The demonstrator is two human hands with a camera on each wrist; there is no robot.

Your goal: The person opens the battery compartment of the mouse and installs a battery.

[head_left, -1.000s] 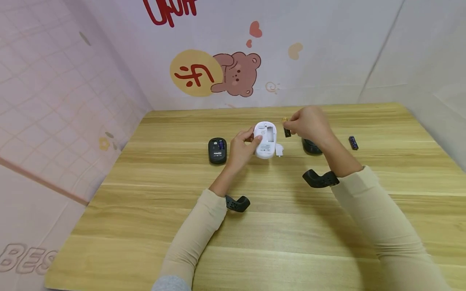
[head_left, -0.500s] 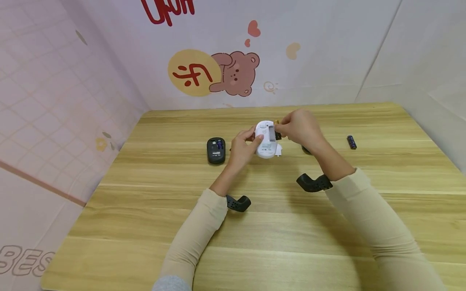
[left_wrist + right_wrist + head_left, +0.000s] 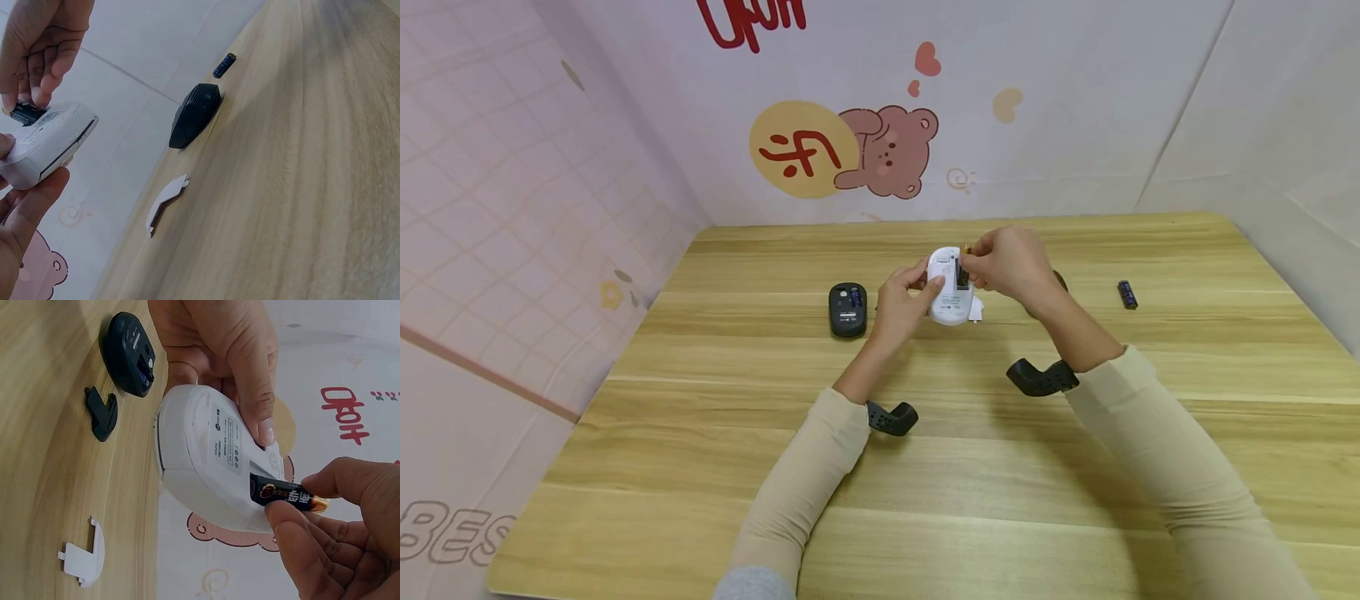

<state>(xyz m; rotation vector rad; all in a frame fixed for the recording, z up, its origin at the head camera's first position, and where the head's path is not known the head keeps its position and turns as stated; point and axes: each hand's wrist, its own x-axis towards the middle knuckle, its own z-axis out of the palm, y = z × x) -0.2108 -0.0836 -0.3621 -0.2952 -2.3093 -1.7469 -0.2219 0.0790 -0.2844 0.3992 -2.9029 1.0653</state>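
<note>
My left hand (image 3: 904,310) grips a white computer mouse (image 3: 951,304), its underside turned up and its battery slot uncovered. Between the thumb and fingers of my right hand (image 3: 1011,265) is a black and gold battery (image 3: 284,492). In the right wrist view its black end sits in the slot, and the gold end sticks out at a tilt. The left thumb lies across the mouse's underside. Below the mouse, on the table, lies its white battery cover (image 3: 84,556).
A black mouse (image 3: 847,310) lies bottom up at the left with a blue battery in it; a black cover (image 3: 102,414) is near it. Another black mouse (image 3: 195,115) stands behind my right hand. A loose blue battery (image 3: 1127,294) lies at the right of the wooden table (image 3: 955,492).
My right hand has moved left, bringing the battery from beside the white mouse into its slot. The left hand holds the mouse in nearly the same place.
</note>
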